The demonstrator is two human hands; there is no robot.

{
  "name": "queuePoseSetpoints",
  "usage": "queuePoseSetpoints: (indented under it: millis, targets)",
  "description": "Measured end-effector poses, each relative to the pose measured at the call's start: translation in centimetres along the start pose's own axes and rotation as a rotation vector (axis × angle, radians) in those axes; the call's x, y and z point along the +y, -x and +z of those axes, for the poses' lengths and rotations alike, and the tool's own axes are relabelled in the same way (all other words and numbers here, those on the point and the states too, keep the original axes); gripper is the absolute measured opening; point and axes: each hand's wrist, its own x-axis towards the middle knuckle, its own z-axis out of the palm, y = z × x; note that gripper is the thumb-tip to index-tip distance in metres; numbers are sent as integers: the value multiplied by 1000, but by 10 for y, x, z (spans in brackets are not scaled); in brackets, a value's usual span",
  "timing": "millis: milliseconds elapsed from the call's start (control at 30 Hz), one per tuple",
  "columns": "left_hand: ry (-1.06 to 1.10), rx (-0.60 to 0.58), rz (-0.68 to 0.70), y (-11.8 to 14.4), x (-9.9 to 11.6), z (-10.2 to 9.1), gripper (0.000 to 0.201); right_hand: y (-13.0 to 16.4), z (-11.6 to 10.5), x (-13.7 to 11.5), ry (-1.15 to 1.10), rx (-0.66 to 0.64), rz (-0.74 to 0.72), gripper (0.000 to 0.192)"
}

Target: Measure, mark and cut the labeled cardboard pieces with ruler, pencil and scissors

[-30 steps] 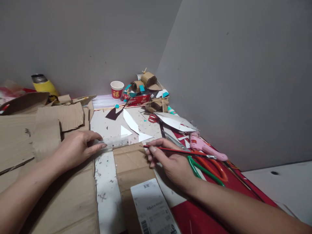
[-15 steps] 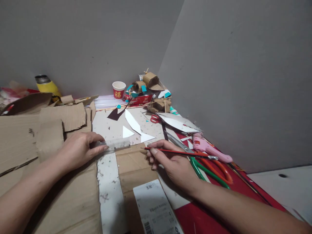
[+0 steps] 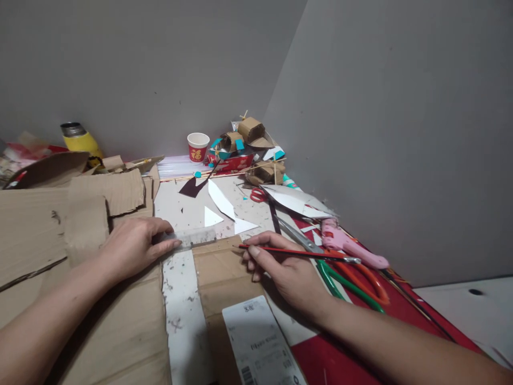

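Observation:
A clear ruler is gripped at its left end by my left hand, and its free end lies along the top edge of a brown cardboard piece. My right hand holds a red and black pencil between thumb and fingers, its tip pointing left just above that cardboard. A white printed label is stuck on the cardboard's lower part. Beyond the ruler lie white paper cut-outs and a dark cut piece.
To the right are large scissors with green and orange handles and a pink glue gun. A paper cup and cardboard models stand by the wall. Cardboard sheets and a yellow bottle occupy the left.
The whole view has shifted slightly, so everything sits a little further right. Both hands keep their holds, with the pencil and ruler almost unmoved against the cardboard.

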Motion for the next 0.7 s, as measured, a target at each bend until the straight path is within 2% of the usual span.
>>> queuePoseSetpoints:
  millis: [467,700]
  targets:
    - [5,-58,11,2,-3,-10,42,0,-1,2,5,-20,-7,22]
    - [19,-95,-29,2,-2,-12,43,-1,-1,5,0,-33,-13,18]
